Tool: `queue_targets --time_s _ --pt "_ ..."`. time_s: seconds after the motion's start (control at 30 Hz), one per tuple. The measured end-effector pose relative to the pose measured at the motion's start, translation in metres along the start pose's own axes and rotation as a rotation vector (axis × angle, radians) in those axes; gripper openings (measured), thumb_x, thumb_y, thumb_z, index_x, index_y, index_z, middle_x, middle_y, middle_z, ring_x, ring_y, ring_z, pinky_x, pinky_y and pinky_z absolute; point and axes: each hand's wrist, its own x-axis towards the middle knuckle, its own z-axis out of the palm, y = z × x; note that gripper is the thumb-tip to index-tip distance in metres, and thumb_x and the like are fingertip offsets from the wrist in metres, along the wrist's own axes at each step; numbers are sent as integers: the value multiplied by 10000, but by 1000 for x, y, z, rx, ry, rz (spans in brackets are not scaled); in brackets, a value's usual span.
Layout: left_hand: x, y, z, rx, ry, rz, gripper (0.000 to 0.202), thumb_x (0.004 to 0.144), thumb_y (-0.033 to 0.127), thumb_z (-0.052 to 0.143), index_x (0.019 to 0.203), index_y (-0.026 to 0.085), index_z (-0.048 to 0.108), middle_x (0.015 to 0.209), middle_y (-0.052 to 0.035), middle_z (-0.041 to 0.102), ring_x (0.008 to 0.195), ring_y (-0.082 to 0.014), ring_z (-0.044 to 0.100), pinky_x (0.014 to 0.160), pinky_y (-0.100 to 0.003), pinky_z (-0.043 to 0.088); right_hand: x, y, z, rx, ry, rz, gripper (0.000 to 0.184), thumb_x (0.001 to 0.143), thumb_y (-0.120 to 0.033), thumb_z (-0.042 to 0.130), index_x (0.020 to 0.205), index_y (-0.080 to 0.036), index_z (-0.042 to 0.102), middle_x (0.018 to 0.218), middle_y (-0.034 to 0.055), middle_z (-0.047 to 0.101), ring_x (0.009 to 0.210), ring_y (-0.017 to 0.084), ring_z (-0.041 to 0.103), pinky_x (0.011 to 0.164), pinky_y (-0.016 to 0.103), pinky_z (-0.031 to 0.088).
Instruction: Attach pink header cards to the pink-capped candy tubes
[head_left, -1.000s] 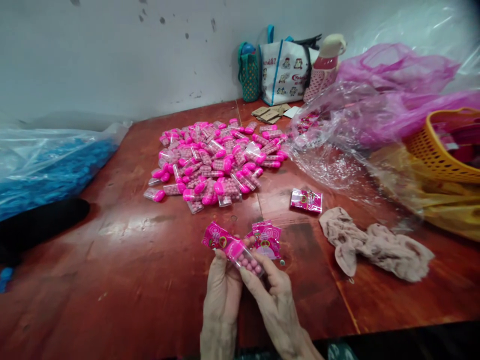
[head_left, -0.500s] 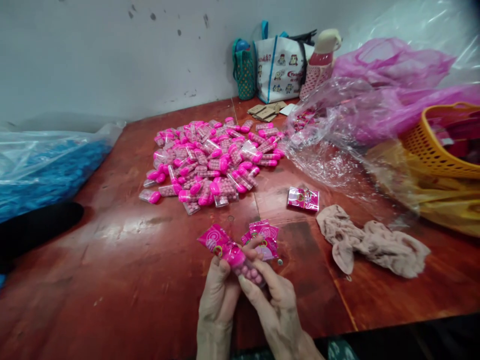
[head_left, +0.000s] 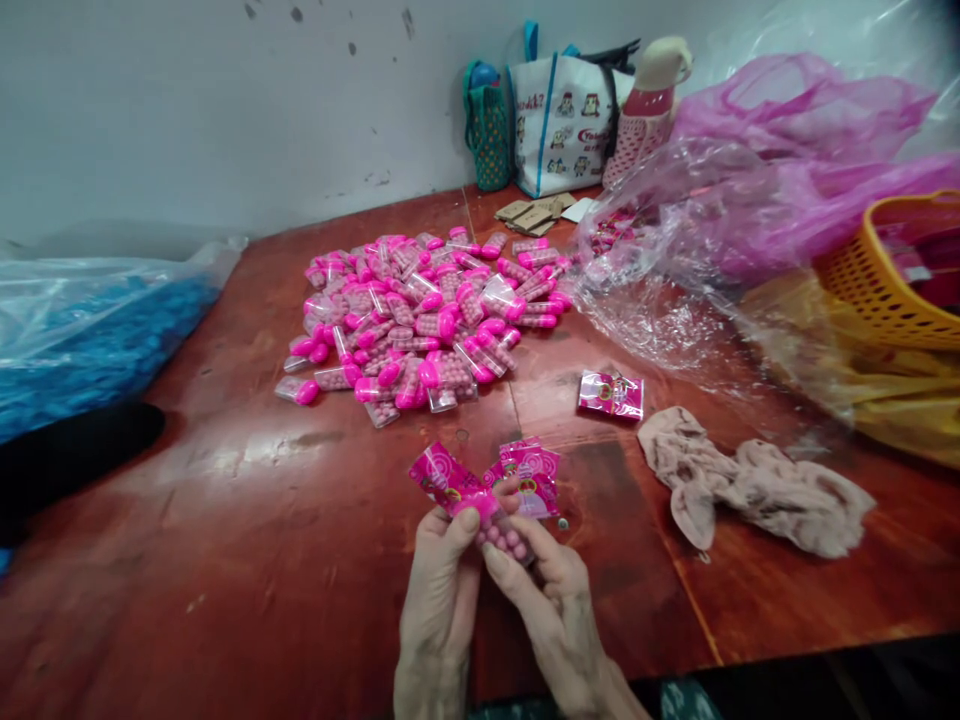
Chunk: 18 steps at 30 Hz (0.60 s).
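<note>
A small clear bottle of pink balls (head_left: 510,541) with a pink cap is held between my hands, low over the table. A pink printed wrapper (head_left: 442,475) lies at its cap end and sticks out to the upper left. My left hand (head_left: 444,580) pinches the wrapper against the cap with its thumb. With thumb and fingers, my right hand (head_left: 547,590) grips the bottle's clear body. Just beyond my fingers, several flat pink wrappers (head_left: 538,478) lie on the table. Whether the wrapper goes around the cap is hard to tell.
A pile of similar capped bottles (head_left: 405,320) spreads ahead. To the right are a wrapper stack (head_left: 611,394), a beige cloth (head_left: 750,485), clear plastic (head_left: 660,290) and a yellow basket (head_left: 862,280). At left lies a bag of blue pieces (head_left: 105,320); a white bag (head_left: 562,130) stands behind.
The wrapper and bottle have shifted slightly right, with the wrapper tilted a little differently. My left thumb has moved up and right, onto the cap end. The camera view has shifted slightly.
</note>
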Motion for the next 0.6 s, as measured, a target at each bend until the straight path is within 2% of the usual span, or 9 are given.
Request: queue_targets --time_s 0.1,0.17,0.27,0.37,0.43,0.5,0.6 --pt "1 1 -3 21 -63 9 195 624 214 721 792 115 717 796 -105 714 772 -241 655 703 -341 528 -1 -2 -1 125 -41 73 145 850 -318 528 887 -189 583 733 -15 557 645 104 535 597 181 441" --pt "0 1 -4 16 -54 23 187 656 228 701 811 125 716 808 -99 715 787 -232 652 705 -329 527 -2 0 1 97 -30 66 146 855 -308 520 909 -185 579 736 -10 570 649 109 546 602 189 446" --pt "-1 -1 -4 20 54 43 162 676 195 688 826 139 713 818 -89 715 786 -216 652 718 -327 523 -3 6 6 -101 30 -66 191 855 -252 509 1019 -170 565 833 32 627 729 144 595 673 221 466" --pt "-2 -3 -3 8 157 117 166 669 177 691 828 135 710 851 -95 711 782 -212 654 733 -337 519 -2 8 7 -216 20 -163 231 851 -209 497 1068 -157 558 904 53 645 788 157 613 728 227 464" --pt "-1 -3 -5 -13 142 146 161 685 198 677 828 133 708 866 -100 708 788 -215 654 742 -347 516 0 5 6 -201 -24 -117 213 851 -226 502 1042 -169 578 851 29 647 721 138 608 670 203 463" --pt "0 -2 -7 -30 78 146 170 698 243 663 819 130 707 856 -104 708 803 -230 653 751 -363 514 1 0 3 -154 -67 -44 215 853 -263 510 1041 -194 590 791 -2 640 634 114 582 593 181 449" --pt "1 1 -6 -38 30 149 217 698 314 660 801 129 707 811 -100 710 815 -251 652 761 -384 511 2 -6 -1 -80 -108 26 246 852 -311 523 1072 -223 589 782 -22 630 631 106 563 581 174 437"
